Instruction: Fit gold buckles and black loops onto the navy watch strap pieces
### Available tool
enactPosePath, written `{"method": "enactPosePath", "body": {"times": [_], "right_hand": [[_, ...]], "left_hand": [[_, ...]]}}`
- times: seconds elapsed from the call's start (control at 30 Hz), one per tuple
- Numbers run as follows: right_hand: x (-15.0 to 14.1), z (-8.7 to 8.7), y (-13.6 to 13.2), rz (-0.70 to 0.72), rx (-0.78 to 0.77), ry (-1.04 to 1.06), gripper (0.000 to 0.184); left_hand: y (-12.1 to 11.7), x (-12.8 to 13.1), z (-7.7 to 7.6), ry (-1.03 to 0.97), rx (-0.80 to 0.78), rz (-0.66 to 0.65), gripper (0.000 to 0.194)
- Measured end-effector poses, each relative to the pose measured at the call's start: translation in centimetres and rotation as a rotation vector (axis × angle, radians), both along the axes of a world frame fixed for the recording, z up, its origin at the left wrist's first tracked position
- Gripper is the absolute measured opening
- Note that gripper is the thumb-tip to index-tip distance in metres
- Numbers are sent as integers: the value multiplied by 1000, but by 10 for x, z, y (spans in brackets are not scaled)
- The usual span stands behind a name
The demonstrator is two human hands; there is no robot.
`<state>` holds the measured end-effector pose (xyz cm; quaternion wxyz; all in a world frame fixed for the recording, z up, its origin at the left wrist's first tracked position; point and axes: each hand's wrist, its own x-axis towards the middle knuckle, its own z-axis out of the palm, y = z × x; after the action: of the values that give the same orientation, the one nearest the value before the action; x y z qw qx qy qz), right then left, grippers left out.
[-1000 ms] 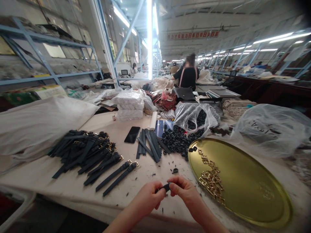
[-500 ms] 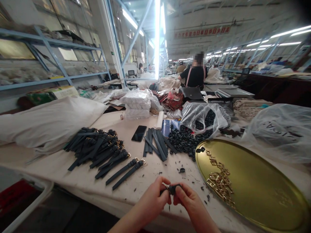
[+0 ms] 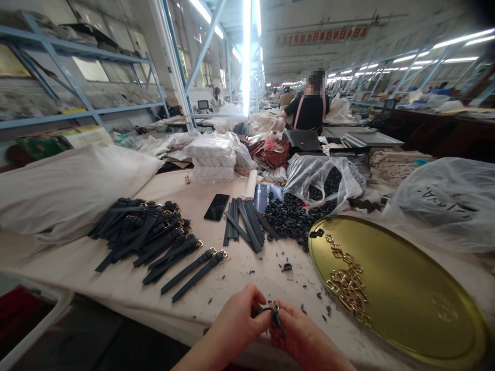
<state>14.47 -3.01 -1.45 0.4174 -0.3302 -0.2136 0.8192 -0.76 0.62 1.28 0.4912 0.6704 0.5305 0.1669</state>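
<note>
Currently, left hand (image 3: 244, 315) and right hand (image 3: 297, 332) close together, both pinching one dark strap (image 3: 277, 320); runs crosswise between them, bends down at right, gold buckle (image 3: 275, 305) nearer right.

The left hand (image 3: 247, 312) and right hand (image 3: 292, 327) pinch a dark strap (image 3: 277, 321) between them near the front of the desk (image 3: 232, 270), with a gold buckle (image 3: 276, 305) showing at the fingers. To the left lies a heap of straps (image 3: 139, 229) (two straps (image 3: 199, 276) sit just apart from it). Beyond are a phone (image 3: 216, 207), flat strips (image 3: 249, 225) and a pile of black loops (image 3: 292, 220); to the right, a gold tray (image 3: 410, 288) carries more buckles (image 3: 348, 286).
</note>
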Motion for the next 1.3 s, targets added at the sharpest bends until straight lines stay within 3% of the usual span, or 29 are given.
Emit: {"method": "enactPosePath", "body": {"times": [0.13,0.33,0.47,0.6,0.77,0.9,0.97,1.2,1.3], "right_hand": [[3,-3,2,-58,63,-90,28],[1,-4,13,-262,216,-525,39],[0,-7,14,-330,265,-655,35],[6,-7,10,-200,351,-707,31],[11,-6,6,-27,322,-745,23],[13,-1,1,-49,626,-1030,3],[15,3,-3,-30,780,-1102,6],[21,4,-17,64,810,-1083,7],[21,9,-21,100,930,-1092,13]], "left_hand": [[0,3,10,10,-12,-2,19],[-2,8,19,-371,-306,39,23],[-1,5,15,-443,-367,55,23],[-1,1,12,-450,-392,18,24],[-5,-1,14,-392,-412,-4,27],[-8,-2,11,-404,-414,9,26],[-10,-2,9,-400,-423,7,27],[-22,-5,8,-381,-436,-65,25],[-26,-6,5,-375,-444,-79,27]]}}
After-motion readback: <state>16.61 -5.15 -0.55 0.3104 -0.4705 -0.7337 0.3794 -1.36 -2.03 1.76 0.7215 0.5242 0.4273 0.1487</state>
